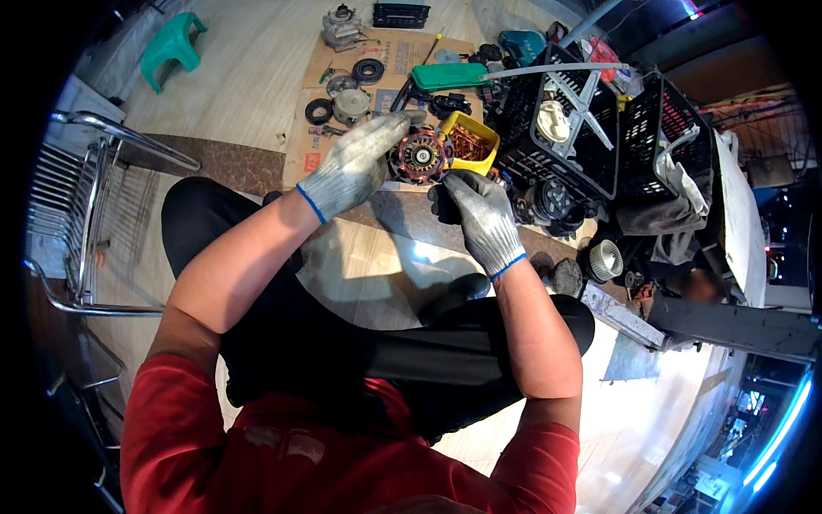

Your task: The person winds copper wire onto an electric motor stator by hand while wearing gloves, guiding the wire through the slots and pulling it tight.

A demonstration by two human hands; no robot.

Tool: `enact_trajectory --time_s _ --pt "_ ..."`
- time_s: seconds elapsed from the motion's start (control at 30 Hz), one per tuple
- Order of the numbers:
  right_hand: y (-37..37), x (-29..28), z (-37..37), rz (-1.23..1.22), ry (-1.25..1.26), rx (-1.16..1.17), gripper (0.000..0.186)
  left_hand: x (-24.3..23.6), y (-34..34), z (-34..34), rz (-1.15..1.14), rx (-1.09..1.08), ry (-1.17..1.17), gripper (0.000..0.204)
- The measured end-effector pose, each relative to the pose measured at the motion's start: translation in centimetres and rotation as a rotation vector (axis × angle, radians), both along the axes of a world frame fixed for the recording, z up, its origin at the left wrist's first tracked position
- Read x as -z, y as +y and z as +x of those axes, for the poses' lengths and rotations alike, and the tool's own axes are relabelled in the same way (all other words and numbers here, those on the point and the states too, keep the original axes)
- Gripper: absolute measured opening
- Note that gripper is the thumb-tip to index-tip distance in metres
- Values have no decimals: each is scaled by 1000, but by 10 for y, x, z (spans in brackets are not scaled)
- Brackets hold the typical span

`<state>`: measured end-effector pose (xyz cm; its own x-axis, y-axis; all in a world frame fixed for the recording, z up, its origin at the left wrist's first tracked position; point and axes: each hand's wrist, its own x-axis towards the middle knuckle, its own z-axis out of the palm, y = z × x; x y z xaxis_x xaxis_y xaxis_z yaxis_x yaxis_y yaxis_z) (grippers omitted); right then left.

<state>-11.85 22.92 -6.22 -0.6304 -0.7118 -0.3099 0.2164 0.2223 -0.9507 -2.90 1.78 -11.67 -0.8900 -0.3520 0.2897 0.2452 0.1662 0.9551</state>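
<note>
Across pale cream flooring (248, 77), in the head view, flattened brown cardboard (396, 53) spread under loose parts, perhaps to keep them together and off the floor. Holds the round metal part with copper-coloured windings (421, 156) at the cardboard's near edge, just left of the yellow plastic tray of copper-coloured pieces (476, 125). Cups the round part from its left with the greyish-white knit-gloved left hand (355, 167), fingers stretched along the upper edge, seemingly to steady it with the wound face in sight. Sets the matching gloved right hand (484, 210) at the lower right edge, dark fingers curled close; cannot tell whether pinching the rim or something small.

Beyond, the flat green plastic case (449, 77) and the thick black ring (368, 70). To the right, the black slatted plastic crate (524, 111) and the white cage-like fan wheel (605, 259), probably crowding that side and limiting elbow room.
</note>
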Motion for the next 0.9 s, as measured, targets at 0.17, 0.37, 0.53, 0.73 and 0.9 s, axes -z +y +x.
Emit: enact_trajectory --time_s 0.17,0.37,0.53,0.73,0.9 --pt "1 -2 2 26 18 23 28 -29 13 3 648 117 -50 40" --pt "1 -7 4 24 154 -23 29 -33 10 5 710 121 -106 41" --pt "-1 -7 6 17 235 -48 30 -33 9 9 524 194 44 41" --pt "-1 -10 6 22 202 -43 32 -47 14 10 759 158 -99 32" --pt "-1 -9 5 -4 110 -4 35 -54 13 10 1109 217 -156 32"
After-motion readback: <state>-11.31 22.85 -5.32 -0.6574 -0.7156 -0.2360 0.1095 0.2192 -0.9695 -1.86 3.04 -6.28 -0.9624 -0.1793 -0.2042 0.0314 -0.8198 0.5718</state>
